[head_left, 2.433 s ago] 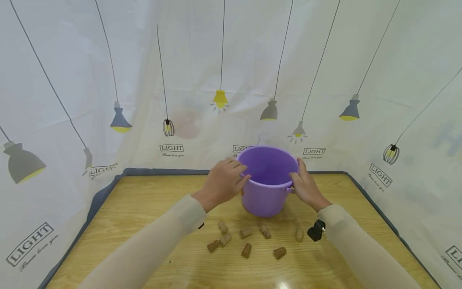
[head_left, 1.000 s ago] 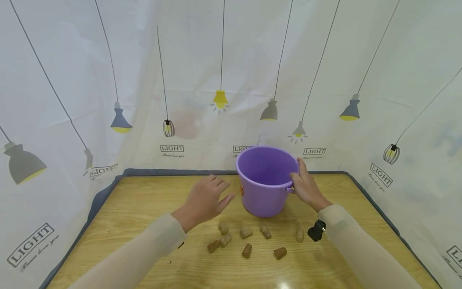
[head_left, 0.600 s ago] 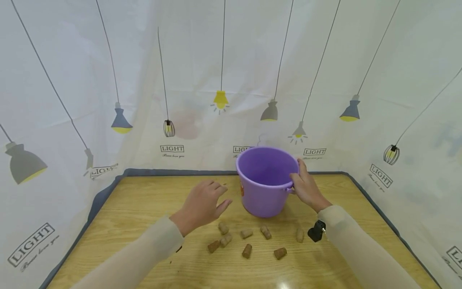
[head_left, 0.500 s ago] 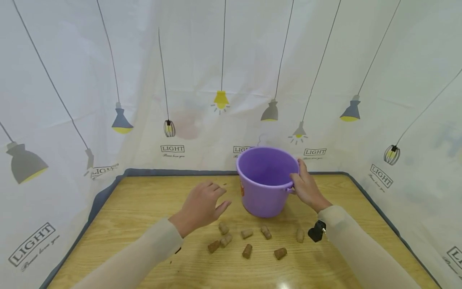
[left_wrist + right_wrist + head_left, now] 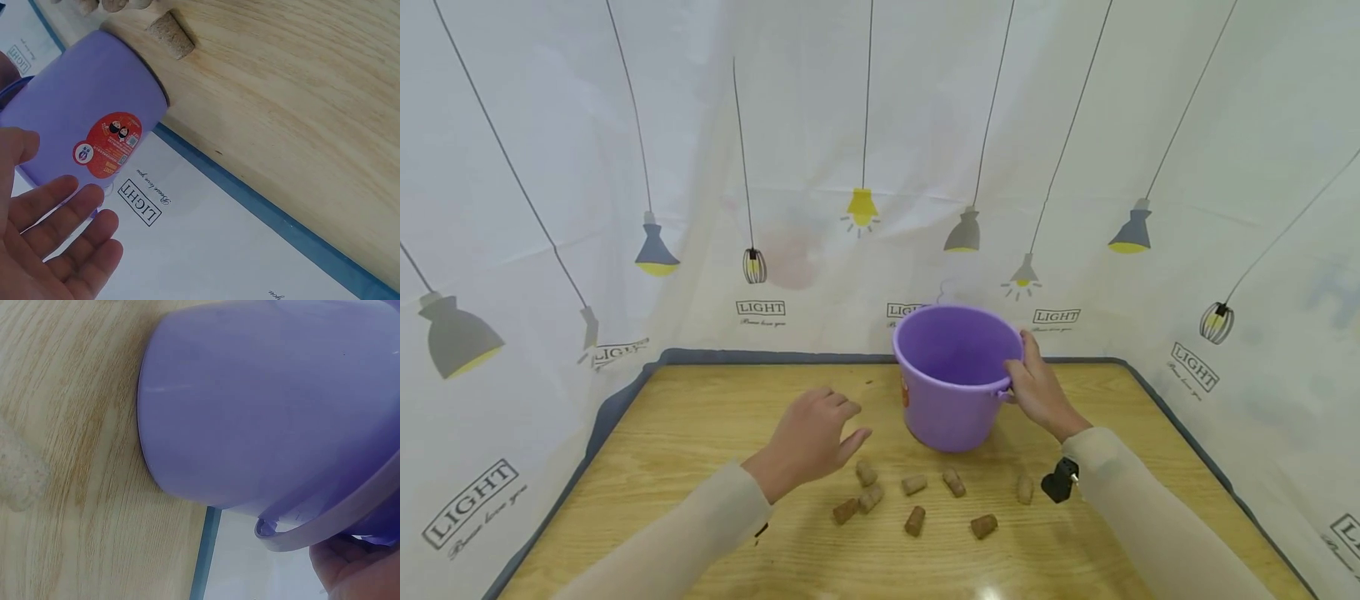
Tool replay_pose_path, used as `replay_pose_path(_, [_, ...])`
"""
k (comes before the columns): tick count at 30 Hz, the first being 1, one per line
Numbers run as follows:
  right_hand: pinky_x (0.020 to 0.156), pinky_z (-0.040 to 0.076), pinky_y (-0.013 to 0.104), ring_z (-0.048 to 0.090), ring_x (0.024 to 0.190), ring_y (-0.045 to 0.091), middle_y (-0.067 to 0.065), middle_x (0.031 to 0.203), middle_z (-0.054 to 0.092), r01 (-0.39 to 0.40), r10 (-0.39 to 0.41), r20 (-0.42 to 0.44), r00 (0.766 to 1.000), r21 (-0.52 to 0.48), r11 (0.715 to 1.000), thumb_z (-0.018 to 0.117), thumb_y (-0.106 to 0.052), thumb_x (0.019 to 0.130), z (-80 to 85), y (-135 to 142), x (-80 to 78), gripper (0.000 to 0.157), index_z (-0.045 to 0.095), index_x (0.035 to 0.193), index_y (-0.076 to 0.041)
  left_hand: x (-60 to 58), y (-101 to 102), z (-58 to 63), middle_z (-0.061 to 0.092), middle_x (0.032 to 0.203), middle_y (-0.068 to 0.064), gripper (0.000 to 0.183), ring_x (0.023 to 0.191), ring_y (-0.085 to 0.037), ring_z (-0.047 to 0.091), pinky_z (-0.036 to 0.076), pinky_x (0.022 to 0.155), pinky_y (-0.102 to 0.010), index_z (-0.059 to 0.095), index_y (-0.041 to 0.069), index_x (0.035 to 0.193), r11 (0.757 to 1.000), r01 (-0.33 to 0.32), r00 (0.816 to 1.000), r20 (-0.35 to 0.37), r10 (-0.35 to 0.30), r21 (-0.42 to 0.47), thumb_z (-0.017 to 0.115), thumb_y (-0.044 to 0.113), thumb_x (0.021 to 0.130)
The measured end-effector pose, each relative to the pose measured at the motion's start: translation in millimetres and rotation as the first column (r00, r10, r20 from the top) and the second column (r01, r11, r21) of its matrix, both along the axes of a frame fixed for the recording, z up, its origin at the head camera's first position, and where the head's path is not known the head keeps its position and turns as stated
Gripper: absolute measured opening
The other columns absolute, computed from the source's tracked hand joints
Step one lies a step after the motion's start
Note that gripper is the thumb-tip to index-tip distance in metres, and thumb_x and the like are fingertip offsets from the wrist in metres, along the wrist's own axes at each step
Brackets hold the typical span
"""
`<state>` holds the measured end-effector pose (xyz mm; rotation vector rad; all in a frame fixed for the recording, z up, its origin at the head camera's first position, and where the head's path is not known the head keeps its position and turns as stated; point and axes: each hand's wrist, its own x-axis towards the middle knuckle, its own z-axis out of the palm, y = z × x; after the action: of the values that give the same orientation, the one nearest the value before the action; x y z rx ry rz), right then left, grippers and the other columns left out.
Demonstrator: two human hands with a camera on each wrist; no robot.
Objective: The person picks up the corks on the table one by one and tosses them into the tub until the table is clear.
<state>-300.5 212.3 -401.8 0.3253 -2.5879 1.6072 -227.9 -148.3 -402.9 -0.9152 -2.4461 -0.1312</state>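
Note:
A purple plastic bucket [image 5: 951,417] stands upright towards the back of the wooden table, its mouth facing up. My right hand [image 5: 1041,390] grips the bucket's rim on the right, thumb over the edge. In the right wrist view the bucket's handle [image 5: 337,515] hangs down along the side by that hand. My left hand [image 5: 808,437] is held in the air left of the bucket, fingers relaxed and holding nothing. The left wrist view shows its loosely bent fingers apart from the bucket wall, which carries a red sticker [image 5: 114,142]. Several corks [image 5: 914,521] lie in front of the bucket.
The wooden table [image 5: 700,417] has a blue border strip along its back and sides. A white cloth [image 5: 820,125] printed with lamps surrounds it. One cork [image 5: 1025,489] lies beside the black camera [image 5: 1060,480] on the right wrist.
My left hand has let go of the bucket's left rim and moved left and towards me. My right hand keeps its hold. Bucket and corks stay in place.

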Motion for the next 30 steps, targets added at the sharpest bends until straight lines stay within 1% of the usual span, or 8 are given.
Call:
replay_pose_path(4, [0.077,0.061,0.031,0.060,0.101,0.031,0.035,0.142,0.042,0.002,-0.002,-0.006,1.000,0.005,1.000,0.033,-0.019,0.107,0.1,0.5,1.2,0.068,-0.002,0.164,-0.010,2.3,-2.3,-3.5,0.077,0.098,-0.005,0.032,0.089,-0.022,0.070,0.059,0.082,-0.038,0.079,0.009,0.103,0.999,-0.026,0.999,0.031,0.027,-0.029,0.074,0.039,0.093])
replay_pose_path(7, [0.078,0.061,0.032,0.060,0.104,0.032,0.035,0.144,0.042,0.012,-0.012,-0.004,1.000,0.016,1.000,0.033,-0.022,0.107,-0.2,0.5,1.8,0.069,-0.003,0.164,-0.010,4.1,-4.1,-6.9,0.077,0.096,-0.003,0.031,0.088,-0.021,0.070,0.059,0.081,-0.037,0.080,0.010,0.100,0.998,-0.038,0.998,0.038,0.040,-0.049,0.075,0.040,0.092])
replay_pose_path(13, [0.078,0.061,0.031,0.060,0.096,0.028,0.035,0.135,0.045,0.015,-0.015,0.014,1.000,0.025,1.000,0.033,-0.025,0.108,-1.2,0.1,0.8,0.070,-0.006,0.164,-0.011,8.3,-6.1,-14.4,0.077,0.093,-0.002,0.031,0.084,-0.021,0.068,0.059,0.077,-0.038,0.080,0.012,0.097,0.998,-0.036,0.996,0.078,0.040,-0.059,0.077,0.041,0.090])
replay_pose_path(16, [0.079,0.061,0.032,0.060,0.098,0.029,0.034,0.140,0.044,0.015,-0.015,0.020,1.000,0.020,1.000,0.033,-0.024,0.107,-0.5,-0.3,1.9,0.070,-0.006,0.164,-0.012,11.3,-6.1,-16.6,0.077,0.092,-0.003,0.031,0.082,-0.021,0.067,0.059,0.075,-0.039,0.080,0.011,0.097,0.997,-0.038,0.993,0.106,0.045,-0.065,0.076,0.041,0.090])
replay_pose_path(21, [0.082,0.061,0.035,0.059,0.112,0.037,0.036,0.153,0.034,0.008,-0.008,0.013,1.000,0.012,1.000,0.032,-0.023,0.108,1.1,-0.4,2.7,0.070,-0.007,0.164,-0.010,15.8,-6.2,-20.3,0.076,0.091,-0.003,0.032,0.080,-0.021,0.066,0.059,0.074,-0.039,0.080,0.011,0.098,0.996,-0.048,0.985,0.162,0.060,-0.078,0.076,0.041,0.090])
replay_pose_path(23, [0.082,0.061,0.034,0.058,0.116,0.040,0.037,0.154,0.032,0.006,-0.006,0.004,1.000,0.018,1.000,0.031,-0.022,0.108,1.3,-0.4,2.2,0.070,-0.007,0.164,-0.009,17.1,-6.7,-22.5,0.076,0.089,-0.003,0.031,0.078,-0.020,0.066,0.059,0.072,-0.038,0.080,0.011,0.097,0.996,-0.048,0.982,0.179,0.062,-0.080,0.076,0.041,0.090])
replay_pose_path(27, [0.080,0.061,0.032,0.059,0.116,0.041,0.037,0.152,0.035,0.015,-0.015,-0.007,1.000,0.038,0.999,0.032,-0.024,0.108,-0.3,0.2,1.2,0.070,-0.007,0.164,-0.008,19.0,-8.4,-28.6,0.074,0.083,-0.001,0.029,0.071,-0.018,0.063,0.058,0.065,-0.035,0.080,0.011,0.094,0.994,-0.040,0.978,0.199,0.059,-0.098,0.076,0.040,0.091])
replay_pose_path(30, [0.080,0.061,0.032,0.059,0.115,0.042,0.037,0.151,0.036,0.020,-0.020,-0.004,1.000,0.042,0.999,0.032,-0.023,0.107,-2.0,0.7,0.9,0.070,-0.006,0.164,-0.008,20.8,-9.6,-32.9,0.074,0.082,-0.002,0.029,0.069,-0.018,0.063,0.058,0.063,-0.034,0.080,0.011,0.095,0.991,-0.032,0.968,0.242,0.063,-0.128,0.076,0.040,0.091])
